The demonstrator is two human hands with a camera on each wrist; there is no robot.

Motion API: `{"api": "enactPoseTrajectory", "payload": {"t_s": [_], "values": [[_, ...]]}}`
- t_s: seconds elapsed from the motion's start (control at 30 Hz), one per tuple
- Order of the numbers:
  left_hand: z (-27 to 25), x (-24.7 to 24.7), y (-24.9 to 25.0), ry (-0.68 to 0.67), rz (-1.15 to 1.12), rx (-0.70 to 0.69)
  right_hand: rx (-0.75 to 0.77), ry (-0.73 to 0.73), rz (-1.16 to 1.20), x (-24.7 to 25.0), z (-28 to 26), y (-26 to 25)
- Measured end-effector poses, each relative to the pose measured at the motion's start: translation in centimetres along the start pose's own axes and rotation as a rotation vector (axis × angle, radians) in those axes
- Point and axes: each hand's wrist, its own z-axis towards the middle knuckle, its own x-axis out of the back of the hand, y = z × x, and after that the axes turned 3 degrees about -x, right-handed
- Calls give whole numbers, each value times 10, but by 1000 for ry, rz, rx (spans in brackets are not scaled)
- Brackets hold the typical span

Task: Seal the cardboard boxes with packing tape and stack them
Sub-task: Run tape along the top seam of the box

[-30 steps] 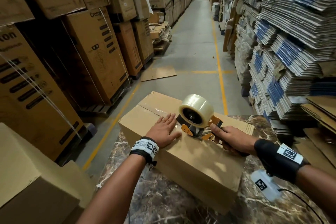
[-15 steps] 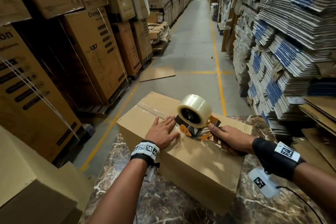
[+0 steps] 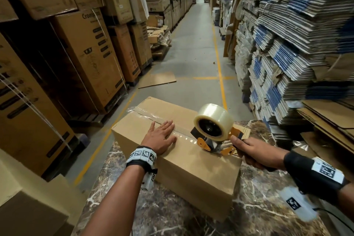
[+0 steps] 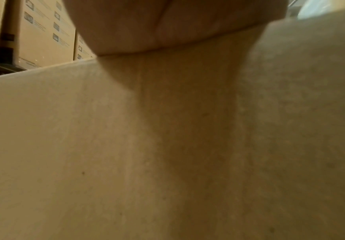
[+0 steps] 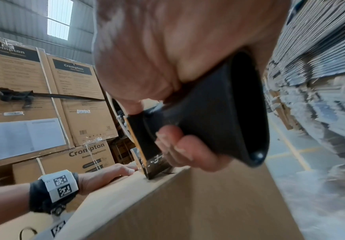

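You've dragged the dispenser [image 3: 214, 130] nearer, right hand [image 3: 251, 151] clamped on its handle; left hand [image 3: 161, 138] stays flat on the box [image 3: 191, 163], tape [image 3: 145, 113] running lengthwise

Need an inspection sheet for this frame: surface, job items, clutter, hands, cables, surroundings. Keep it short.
Surface: marble-pattern table; the box sits on it.
Job's things: cardboard box, flaps closed, clear tape strip laid along the top seam from the far end up to the tape dispenser, which rests on the box top.
Clutter: flat cardboard sheet on the aisle floor.
Hands: left hand flat on the box top, fingers straight, pressing beside the seam; right hand grips the dispenser's handle.
Cables: thin black cable by the right wrist unit.
Surroundings: stacked printed cartons on the left, bundles of flattened cartons on the right, aisle between with yellow floor lines.
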Motion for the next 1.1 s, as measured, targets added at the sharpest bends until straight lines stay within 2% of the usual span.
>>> {"api": "enactPoseTrajectory", "payload": {"t_s": [0.13, 0.27, 0.47, 0.57, 1.1], "values": [[-3, 2, 9, -11, 6, 14, -17, 41, 2, 6, -22, 31], [-9, 3, 34, -13, -2, 22, 8, 30, -26, 3, -24, 31], [-23, -3, 88, -22, -43, -107, 0, 27, 35, 3, -29, 30], [-27, -6, 101, -17, -33, -113, 4, 16, 63, 2, -33, 29], [-10, -7, 87, 13, -73, -58, -12, 1, 44, 12, -28, 18]]}}
